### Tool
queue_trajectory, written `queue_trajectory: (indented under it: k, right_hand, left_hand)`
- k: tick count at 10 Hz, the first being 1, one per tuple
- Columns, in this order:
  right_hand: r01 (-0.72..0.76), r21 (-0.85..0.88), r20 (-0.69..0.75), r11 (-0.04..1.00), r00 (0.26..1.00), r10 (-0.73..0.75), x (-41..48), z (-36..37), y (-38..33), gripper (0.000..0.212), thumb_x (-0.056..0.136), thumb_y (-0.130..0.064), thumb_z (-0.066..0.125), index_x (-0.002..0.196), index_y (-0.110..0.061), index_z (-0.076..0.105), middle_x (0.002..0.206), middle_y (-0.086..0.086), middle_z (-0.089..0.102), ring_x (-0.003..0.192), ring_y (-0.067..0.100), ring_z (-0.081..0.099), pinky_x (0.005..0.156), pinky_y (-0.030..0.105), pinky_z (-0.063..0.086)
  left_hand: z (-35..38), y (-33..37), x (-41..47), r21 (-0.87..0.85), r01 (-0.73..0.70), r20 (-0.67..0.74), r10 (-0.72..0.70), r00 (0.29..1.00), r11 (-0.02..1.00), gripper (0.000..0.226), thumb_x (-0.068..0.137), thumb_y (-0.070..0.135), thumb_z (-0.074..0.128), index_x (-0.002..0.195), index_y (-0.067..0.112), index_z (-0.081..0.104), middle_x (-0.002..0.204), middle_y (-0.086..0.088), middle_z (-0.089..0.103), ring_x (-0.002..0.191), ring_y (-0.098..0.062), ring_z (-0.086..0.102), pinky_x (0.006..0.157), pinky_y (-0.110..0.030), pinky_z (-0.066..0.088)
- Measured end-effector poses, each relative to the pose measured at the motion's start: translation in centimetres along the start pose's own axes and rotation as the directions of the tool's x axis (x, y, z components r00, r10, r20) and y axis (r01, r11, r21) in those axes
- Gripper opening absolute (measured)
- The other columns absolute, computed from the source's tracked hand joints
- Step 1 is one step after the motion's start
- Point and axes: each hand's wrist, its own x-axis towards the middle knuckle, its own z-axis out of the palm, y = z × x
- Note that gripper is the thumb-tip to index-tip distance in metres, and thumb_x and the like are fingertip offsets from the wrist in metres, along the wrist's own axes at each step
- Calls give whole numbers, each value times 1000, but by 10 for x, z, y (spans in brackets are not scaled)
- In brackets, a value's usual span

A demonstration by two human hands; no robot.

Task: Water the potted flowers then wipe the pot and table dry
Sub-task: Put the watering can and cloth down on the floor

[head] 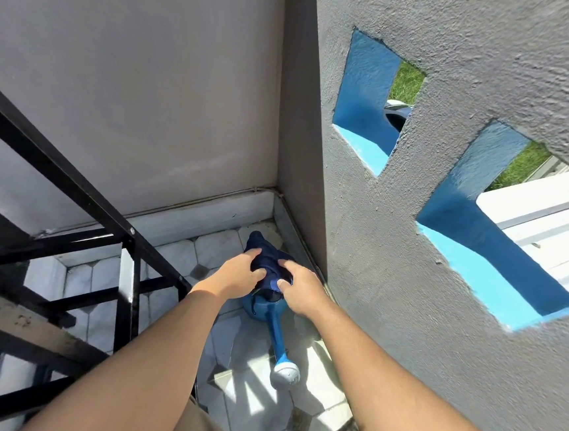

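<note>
A blue watering can (pixel 269 312) stands on the tiled floor in the corner, its long spout ending in a white rose (pixel 285 375) that points toward me. A dark navy cloth (pixel 266 253) lies bunched over the top of the can. My left hand (pixel 238 273) grips the cloth's left side with curled fingers. My right hand (pixel 299 285) pinches its right edge, thumb on top. The can's body is mostly hidden under the cloth and my hands. No flower pot or table is in view.
A grey rendered wall (pixel 460 76) with two blue-lined openings rises close on the right. A black metal stair railing (pixel 73 179) and steps fill the left. Pale octagonal floor tiles (pixel 259 405) lie below, partly in sunlight.
</note>
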Motion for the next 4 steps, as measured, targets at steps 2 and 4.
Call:
queue_trajectory:
  k: [2, 4]
  right_hand:
    - [9, -18, 5, 1000, 1000, -9, -2, 1, -2, 52, 97, -17, 53, 147, -23, 44, 149, 2, 48, 133, 19, 49, 109, 27, 39]
    - [46, -16, -14, 999, 999, -46, -7, 6, -4, 50, 98, -23, 53, 147, -20, 45, 151, 3, 46, 138, 19, 44, 112, 27, 33]
  left_hand:
    - [-1, 0, -2, 24, 11, 20, -11, 1000, 1000, 63, 96, 27, 47, 154, 17, 23, 155, -13, 38, 139, -31, 40, 111, -35, 33]
    - [-3, -2, -8, 34, 8, 3, -9, 1000, 999, 64, 95, 33, 47, 153, 17, 25, 154, -11, 39, 140, -29, 39, 113, -36, 31]
